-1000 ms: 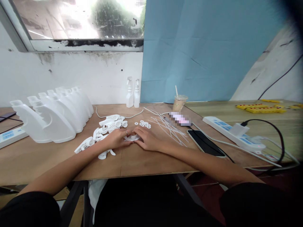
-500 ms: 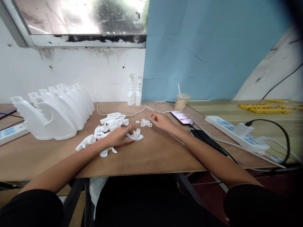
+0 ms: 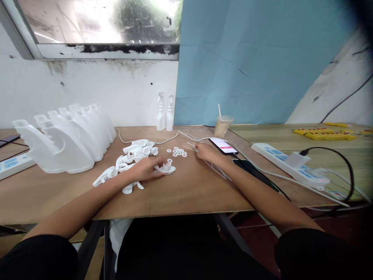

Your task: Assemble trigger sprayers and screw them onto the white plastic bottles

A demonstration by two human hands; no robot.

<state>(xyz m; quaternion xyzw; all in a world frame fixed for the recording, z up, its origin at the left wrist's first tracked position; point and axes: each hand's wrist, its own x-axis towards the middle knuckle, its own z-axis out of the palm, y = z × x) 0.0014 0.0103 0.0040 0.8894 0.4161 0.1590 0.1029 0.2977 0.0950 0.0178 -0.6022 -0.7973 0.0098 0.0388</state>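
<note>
My left hand (image 3: 148, 168) is closed around a white trigger spray head (image 3: 169, 169) that rests low over the table, its collar pointing up. At its left lies a loose pile of white spray heads (image 3: 136, 151). Just beyond the fingers are several small white washers (image 3: 180, 152), flat on the wood. To the right, my right hand (image 3: 204, 152) pinches a bunch of thin whitish tubes (image 3: 218, 171); their ends poke out left of the fingertips, and the forearm partly covers the rest.
Large white bottles (image 3: 78, 144) stand in rows at the left. Two spray bottles (image 3: 161, 112) stand by the wall. An iced drink cup (image 3: 223, 126), a lit phone (image 3: 223, 146), a dark phone (image 3: 253, 174) and a power strip (image 3: 291, 165) with cables occupy the right side.
My right hand has moved slightly right and down, onto the thin tubes, whose ends now show beside the fingers. My left hand stays at the spray head.
</note>
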